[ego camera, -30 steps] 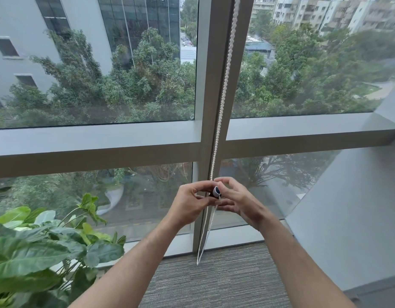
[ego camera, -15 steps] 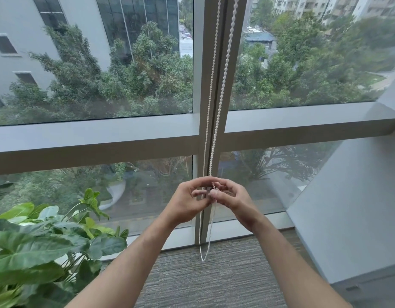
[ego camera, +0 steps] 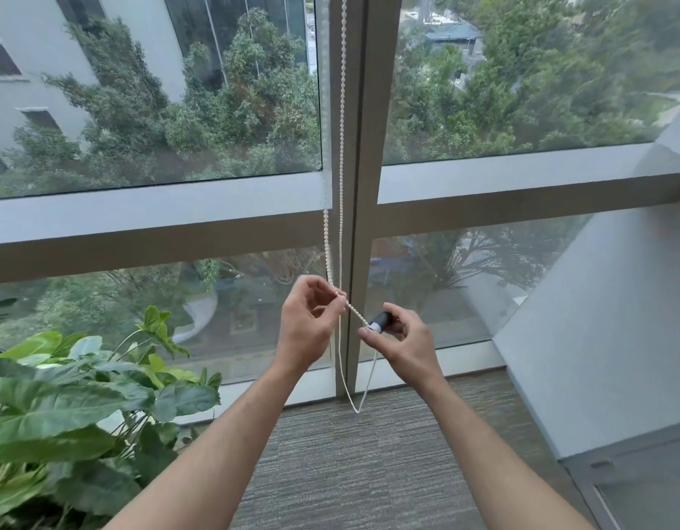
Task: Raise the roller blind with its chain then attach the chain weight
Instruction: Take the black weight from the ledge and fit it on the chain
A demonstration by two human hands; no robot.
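Forearms reach forward over the carpet [ego camera: 342, 464], with a leafy plant [ego camera: 71, 407] low on the left side. The left hand [ego camera: 306, 330] has its grip pinching the bead chain [ego camera: 341, 147]; the right hand [ego camera: 403, 344] pinches the dark chain weight [ego camera: 379, 321], which sits on the chain strand stretched between the two hands, the loop sagging below. No blind shows across the window frame [ego camera: 353, 223], so the raising looks done and the attaching is underway. Next, I judge, the weight must be closed or seated on the beads.
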